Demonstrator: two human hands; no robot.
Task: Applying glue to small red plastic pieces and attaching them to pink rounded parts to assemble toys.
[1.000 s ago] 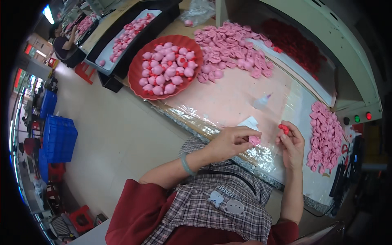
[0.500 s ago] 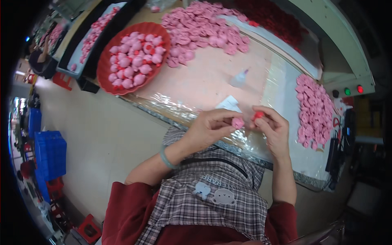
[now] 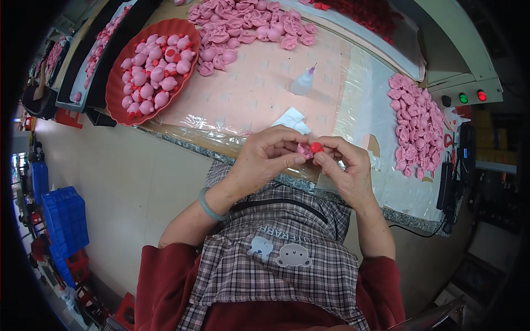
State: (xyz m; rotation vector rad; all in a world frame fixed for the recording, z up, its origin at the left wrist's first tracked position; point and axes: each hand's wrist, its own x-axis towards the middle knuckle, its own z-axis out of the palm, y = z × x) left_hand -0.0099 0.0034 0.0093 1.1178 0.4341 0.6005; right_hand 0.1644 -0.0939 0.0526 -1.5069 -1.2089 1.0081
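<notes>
My left hand (image 3: pixel 258 157) pinches a small hollow pink piece (image 3: pixel 303 150) above the table's near edge. Between the thumb and forefinger of my right hand (image 3: pixel 349 170) is a small round red piece (image 3: pixel 316 147). The two pieces meet, the red one at the pink one's right side; whether it sits inside cannot be made out. Just beyond my hands lies a folded white paper (image 3: pixel 291 119). Farther off stands a small translucent squeeze bottle (image 3: pixel 302 83) with a thin purple-based tip pointing up.
A red fluted bowl (image 3: pixel 114 92) of round pink pieces with red parts stands at the left. Loose pink pieces (image 3: pixel 243 25) are heaped at the back, another heap (image 3: pixel 417 129) at the right. A machine housing (image 3: pixel 464 83) with lit green and red buttons borders the right rear.
My hands have come together, bringing the red piece against the pink one. The whole view has shifted a little, so the table's things sit farther left and higher.
</notes>
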